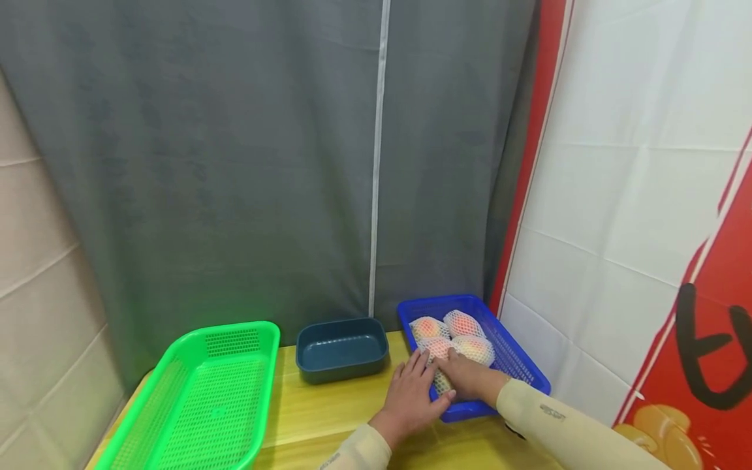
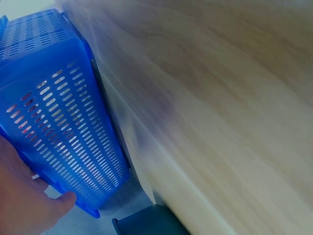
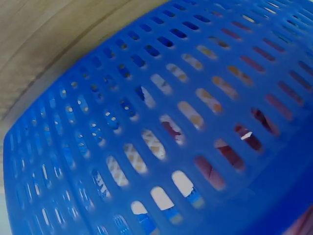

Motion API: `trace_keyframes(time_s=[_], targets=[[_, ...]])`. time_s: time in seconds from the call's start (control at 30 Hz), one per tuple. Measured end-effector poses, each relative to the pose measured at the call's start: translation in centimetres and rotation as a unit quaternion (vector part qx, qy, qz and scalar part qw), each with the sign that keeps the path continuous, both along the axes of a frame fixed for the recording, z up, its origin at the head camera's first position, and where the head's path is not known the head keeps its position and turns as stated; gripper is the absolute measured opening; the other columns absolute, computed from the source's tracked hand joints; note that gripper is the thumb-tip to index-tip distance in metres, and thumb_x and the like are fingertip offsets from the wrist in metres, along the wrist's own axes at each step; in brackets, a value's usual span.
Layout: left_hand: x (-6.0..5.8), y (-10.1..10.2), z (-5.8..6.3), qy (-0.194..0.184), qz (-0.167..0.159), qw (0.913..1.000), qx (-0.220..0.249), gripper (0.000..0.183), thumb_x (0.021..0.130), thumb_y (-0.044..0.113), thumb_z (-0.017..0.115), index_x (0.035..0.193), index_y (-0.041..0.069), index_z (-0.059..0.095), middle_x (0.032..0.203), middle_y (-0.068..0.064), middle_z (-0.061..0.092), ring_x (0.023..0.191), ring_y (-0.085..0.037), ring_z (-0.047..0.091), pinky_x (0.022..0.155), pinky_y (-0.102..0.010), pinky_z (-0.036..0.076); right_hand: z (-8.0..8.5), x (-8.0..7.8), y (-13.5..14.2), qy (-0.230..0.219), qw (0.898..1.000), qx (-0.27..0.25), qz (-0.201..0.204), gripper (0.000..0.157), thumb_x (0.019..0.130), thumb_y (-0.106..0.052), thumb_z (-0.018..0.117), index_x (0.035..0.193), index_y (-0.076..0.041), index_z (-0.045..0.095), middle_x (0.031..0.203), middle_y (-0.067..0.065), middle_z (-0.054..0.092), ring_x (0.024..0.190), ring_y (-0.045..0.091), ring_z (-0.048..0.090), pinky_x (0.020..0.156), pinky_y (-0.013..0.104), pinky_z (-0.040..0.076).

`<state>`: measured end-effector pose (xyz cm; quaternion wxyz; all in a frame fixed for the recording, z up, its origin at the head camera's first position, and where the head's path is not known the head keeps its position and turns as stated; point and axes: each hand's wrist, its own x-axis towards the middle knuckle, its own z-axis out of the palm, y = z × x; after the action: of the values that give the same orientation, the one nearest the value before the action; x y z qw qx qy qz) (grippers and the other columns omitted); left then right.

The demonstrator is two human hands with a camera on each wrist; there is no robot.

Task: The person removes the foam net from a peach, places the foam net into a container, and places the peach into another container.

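Note:
Several pink-and-yellow round fruits (image 1: 471,350) in white foam nets lie in a blue slotted basket (image 1: 523,362) at the right; their exact kind is unclear. My right hand (image 1: 470,380) reaches inside the near end, its fingers bent over a netted fruit (image 1: 442,384) by the left wall. Across that basket's left rim lies my left hand (image 1: 412,395), fingers fairly straight, the tips against the same fruit. In the left wrist view its thumb (image 2: 63,203) is outside the slotted wall. The right wrist view is mostly basket wall (image 3: 122,98), which hides most of the grip.
A bright green slotted basket (image 1: 267,365) stands on the wooden table (image 1: 329,408) at the left. Between the two baskets sits a dark teal rectangular tub (image 1: 343,373). Grey curtain (image 1: 235,163) hangs behind the table, and a white panel (image 1: 611,196) rises at the right.

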<state>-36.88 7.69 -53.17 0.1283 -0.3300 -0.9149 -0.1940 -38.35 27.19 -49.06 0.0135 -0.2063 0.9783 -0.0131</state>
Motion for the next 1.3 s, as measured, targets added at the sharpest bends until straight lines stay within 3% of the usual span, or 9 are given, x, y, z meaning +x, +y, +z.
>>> trace_keyframes(time_s=[0.33,0.57,0.7,0.87,1.0,1.13,1.3], targets=[[0.3,0.1,-0.1,-0.012,-0.001,0.9999,0.006,0.077,0.108,0.073,0.041,0.165,0.023,0.052,0.175,-0.008,0.041,0.165,-0.030,0.032,0.121,-0.067,0.040,-0.8,0.0,0.2,0.003,1.000,-0.022,0.002,0.087,0.084,-0.036,0.097,0.153,0.002,0.059,0.152,0.045,0.050,0.133,0.063,0.058,0.110,0.069,0.051],[0.2,0.2,-0.1,-0.005,0.000,0.9999,0.011,0.075,0.109,0.070,0.044,0.166,0.022,0.051,0.175,-0.009,0.041,0.165,-0.031,0.032,0.119,-0.066,0.042,-1.1,-0.5,1.1,0.030,0.998,-0.044,0.034,0.087,0.079,-0.036,0.099,0.148,0.002,0.062,0.145,0.045,0.054,0.127,0.060,0.063,0.106,0.066,0.054],[0.2,0.3,-0.2,-0.005,0.001,1.0000,0.009,0.077,0.109,0.070,0.044,0.165,0.019,0.052,0.175,-0.009,0.041,0.165,-0.030,0.032,0.120,-0.064,0.043,-0.9,-0.3,1.8,0.016,0.997,-0.056,0.040,0.085,0.081,-0.037,0.099,0.148,0.001,0.062,0.145,0.047,0.054,0.132,0.060,0.060,0.109,0.068,0.052],[0.2,0.2,-0.3,-0.005,0.007,0.9999,-0.005,0.078,0.107,0.072,0.046,0.164,0.020,0.055,0.176,-0.007,0.040,0.165,-0.029,0.031,0.120,-0.064,0.043,0.1,0.2,2.4,-0.003,0.997,-0.069,0.045,0.073,0.084,-0.040,0.098,0.141,-0.009,0.064,0.141,0.043,0.058,0.128,0.058,0.063,0.104,0.069,0.054],[0.2,0.3,-0.4,-0.001,0.008,0.9999,-0.007,0.077,0.107,0.072,0.045,0.161,0.019,0.058,0.176,-0.007,0.041,0.165,-0.029,0.031,0.120,-0.063,0.044,1.1,0.6,2.7,-0.009,0.996,-0.073,0.040,0.067,0.080,-0.039,0.100,0.133,-0.020,0.064,0.137,0.033,0.063,0.122,0.050,0.068,0.097,0.067,0.058],[0.2,0.3,-0.4,0.007,0.011,0.9999,-0.010,0.077,0.108,0.074,0.041,0.155,0.017,0.062,0.174,-0.008,0.043,0.165,-0.029,0.033,0.119,-0.062,0.045,2.0,0.7,2.9,-0.016,0.997,-0.077,0.019,0.077,0.075,-0.032,0.102,0.139,-0.017,0.063,0.137,0.030,0.063,0.117,0.044,0.069,0.098,0.065,0.059],[0.1,0.3,-0.2,0.007,0.018,0.9997,-0.014,0.079,0.107,0.076,0.040,0.153,0.016,0.064,0.175,-0.006,0.042,0.165,-0.028,0.032,0.120,-0.061,0.045,2.8,0.8,3.2,-0.006,0.996,-0.090,-0.001,0.097,0.072,-0.024,0.103,0.152,0.000,0.053,0.144,0.032,0.061,0.126,0.047,0.066,0.107,0.065,0.054]])
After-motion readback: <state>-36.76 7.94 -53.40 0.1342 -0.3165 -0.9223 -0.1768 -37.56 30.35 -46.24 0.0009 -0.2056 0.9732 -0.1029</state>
